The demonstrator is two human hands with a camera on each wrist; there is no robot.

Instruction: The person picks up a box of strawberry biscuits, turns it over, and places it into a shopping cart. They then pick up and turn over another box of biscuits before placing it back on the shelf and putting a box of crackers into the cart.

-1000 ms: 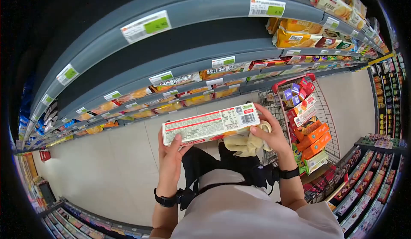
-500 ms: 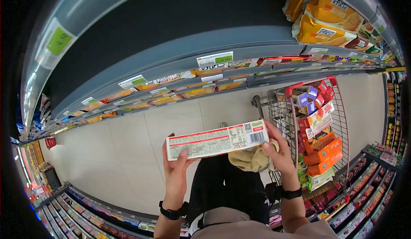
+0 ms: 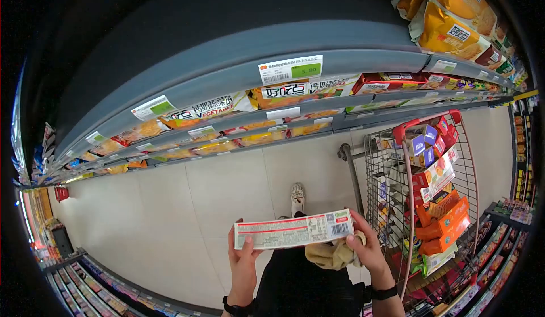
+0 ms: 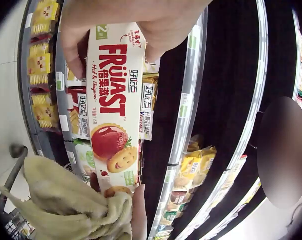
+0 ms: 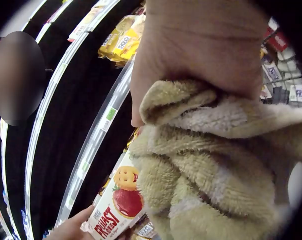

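A long white biscuit box (image 3: 292,230) is held level between both hands, its printed back with a barcode facing up in the head view. The left hand (image 3: 244,266) grips its left end, thumb on the printed side. At the barcode end the right hand (image 3: 370,250) pinches the box and also holds a crumpled pale yellow cloth (image 3: 331,254), which hangs below it. In the left wrist view the box front (image 4: 116,105) shows a strawberry and a smiling biscuit. The cloth (image 5: 206,175) hides most of the right fingers in the right wrist view.
A shopping cart (image 3: 410,203) with boxes and orange packs (image 3: 445,226) stands at the right. Curved shelves (image 3: 227,50) with price tags and snack packs run across the front. A shoe (image 3: 297,195) shows on the tiled floor (image 3: 159,203). More shelves stand behind, lower left and right.
The box and both hands sit lower in the head view. The cart appears further right, and the shelf tags look larger. Both hands keep their hold on the box.
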